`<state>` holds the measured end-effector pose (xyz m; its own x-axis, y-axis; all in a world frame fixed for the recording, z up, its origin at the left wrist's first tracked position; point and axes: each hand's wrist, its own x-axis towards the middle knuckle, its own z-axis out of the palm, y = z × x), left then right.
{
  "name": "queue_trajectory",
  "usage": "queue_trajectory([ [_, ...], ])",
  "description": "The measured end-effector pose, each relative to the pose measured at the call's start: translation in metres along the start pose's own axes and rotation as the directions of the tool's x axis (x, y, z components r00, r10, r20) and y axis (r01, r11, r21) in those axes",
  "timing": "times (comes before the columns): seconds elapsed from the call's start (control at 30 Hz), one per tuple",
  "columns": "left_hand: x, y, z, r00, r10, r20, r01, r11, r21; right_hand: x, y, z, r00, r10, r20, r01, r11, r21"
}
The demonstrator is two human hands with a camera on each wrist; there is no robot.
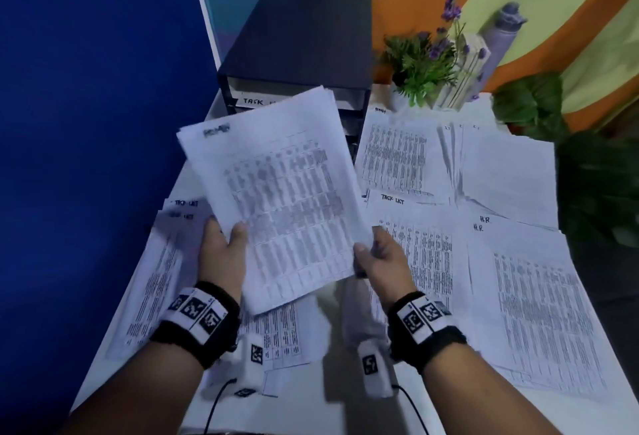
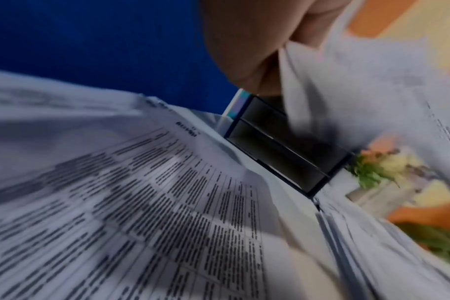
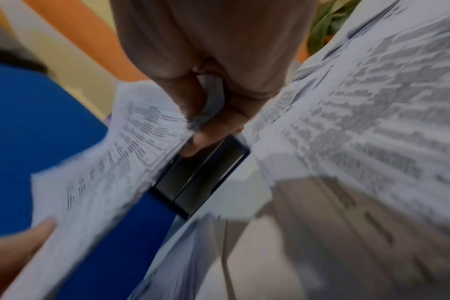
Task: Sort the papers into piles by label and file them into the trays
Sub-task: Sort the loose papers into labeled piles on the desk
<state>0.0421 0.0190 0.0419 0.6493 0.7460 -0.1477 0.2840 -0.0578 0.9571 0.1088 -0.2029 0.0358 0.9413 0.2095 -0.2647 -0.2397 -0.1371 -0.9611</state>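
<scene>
A stack of printed sheets (image 1: 276, 185) hangs tilted above the desk, a blurred handwritten label at its top left corner. My left hand (image 1: 224, 244) grips its lower left edge, thumb on top. My right hand (image 1: 377, 255) pinches the lower right corner; the right wrist view shows the paper (image 3: 211, 99) squeezed between thumb and fingers. Behind the stack stands the dark blue tray unit (image 1: 301, 54) with stacked slots; one tray front reads "TASK". On the desk lie a "TASK LIST" pile (image 1: 415, 244), an "H.R." pile (image 1: 539, 296) and more sheets at far right (image 1: 397, 151).
Papers labelled "TASK LIST" (image 1: 162, 262) also lie at the left desk edge, beside a blue partition (image 1: 86, 123). A potted plant with purple flowers (image 1: 425, 61), a grey bottle (image 1: 501, 37) and leafy plants (image 1: 594, 172) crowd the back right.
</scene>
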Motion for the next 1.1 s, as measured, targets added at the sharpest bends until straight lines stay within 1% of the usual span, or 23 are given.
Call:
queue_trajectory([
  [0.07, 0.003, -0.006, 0.014, 0.993, -0.016, 0.114, 0.012, 0.999, 0.036, 0.012, -0.002, -0.024, 0.994, 0.027, -0.103, -0.029, 0.999, -0.018],
  [0.13, 0.004, -0.013, 0.025, 0.983, -0.037, 0.182, 0.02, 0.995, 0.097, 0.024, -0.001, -0.055, 0.976, 0.043, -0.213, -0.055, 0.997, -0.051],
  [0.2, 0.007, -0.027, 0.028, 0.979, -0.046, 0.197, -0.012, 0.959, 0.282, 0.036, 0.005, -0.092, 0.938, 0.071, -0.338, -0.091, 0.995, -0.044],
  [0.27, 0.016, -0.044, 0.026, 0.983, -0.068, 0.173, -0.027, 0.869, 0.495, 0.046, 0.015, -0.127, 0.882, 0.142, -0.449, -0.157, 0.988, 0.002],
  [0.33, 0.022, -0.056, 0.022, 0.983, -0.114, 0.145, -0.005, 0.766, 0.642, 0.054, 0.024, -0.155, 0.82, 0.202, -0.536, -0.202, 0.978, 0.058],
  [0.4, 0.023, -0.063, 0.018, 0.976, -0.185, 0.111, 0.033, 0.638, 0.769, 0.062, 0.028, -0.171, 0.767, 0.243, -0.595, -0.212, 0.97, 0.122],
  [0.43, 0.023, -0.066, 0.016, 0.972, -0.215, 0.096, 0.049, 0.582, 0.811, 0.067, 0.028, -0.176, 0.748, 0.264, -0.609, -0.219, 0.964, 0.149],
  [0.47, 0.023, -0.068, 0.014, 0.968, -0.237, 0.082, 0.064, 0.549, 0.834, 0.073, 0.027, -0.178, 0.736, 0.286, -0.614, -0.23, 0.958, 0.17],
  [0.53, 0.023, -0.071, 0.011, 0.962, -0.267, 0.056, 0.097, 0.526, 0.845, 0.09, 0.024, -0.178, 0.723, 0.32, -0.612, -0.252, 0.947, 0.197],
  [0.6, 0.022, -0.075, 0.008, 0.959, -0.282, 0.032, 0.123, 0.516, 0.848, 0.11, 0.019, -0.173, 0.735, 0.326, -0.594, -0.253, 0.945, 0.205],
  [0.73, 0.021, -0.081, -0.002, 0.955, -0.297, -0.009, 0.166, 0.508, 0.845, 0.147, -0.005, -0.156, 0.826, 0.251, -0.504, -0.193, 0.967, 0.166],
  [0.77, 0.021, -0.082, -0.005, 0.952, -0.305, -0.016, 0.178, 0.51, 0.842, 0.156, -0.008, -0.155, 0.838, 0.23, -0.494, -0.197, 0.973, 0.118],
  [0.83, 0.022, -0.085, -0.014, 0.945, -0.324, -0.039, 0.213, 0.525, 0.824, 0.165, -0.012, -0.151, 0.841, 0.188, -0.507, -0.235, 0.972, -0.03],
  [0.9, 0.021, -0.087, -0.021, 0.941, -0.333, -0.064, 0.248, 0.548, 0.799, 0.159, -0.013, -0.14, 0.867, 0.133, -0.48, -0.227, 0.963, -0.144],
  [0.93, 0.021, -0.09, -0.025, 0.941, -0.328, -0.079, 0.26, 0.556, 0.789, 0.149, -0.015, -0.13, 0.89, 0.115, -0.442, -0.206, 0.965, -0.162],
  [1.03, 0.021, -0.097, -0.035, 0.945, -0.312, -0.093, 0.262, 0.559, 0.786, 0.112, -0.008, -0.089, 0.953, 0.142, -0.266, -0.178, 0.977, -0.116],
  [1.1, 0.021, -0.1, -0.041, 0.946, -0.313, -0.085, 0.259, 0.57, 0.78, 0.089, 0.005, -0.056, 0.971, 0.188, -0.144, -0.2, 0.977, -0.074],
])
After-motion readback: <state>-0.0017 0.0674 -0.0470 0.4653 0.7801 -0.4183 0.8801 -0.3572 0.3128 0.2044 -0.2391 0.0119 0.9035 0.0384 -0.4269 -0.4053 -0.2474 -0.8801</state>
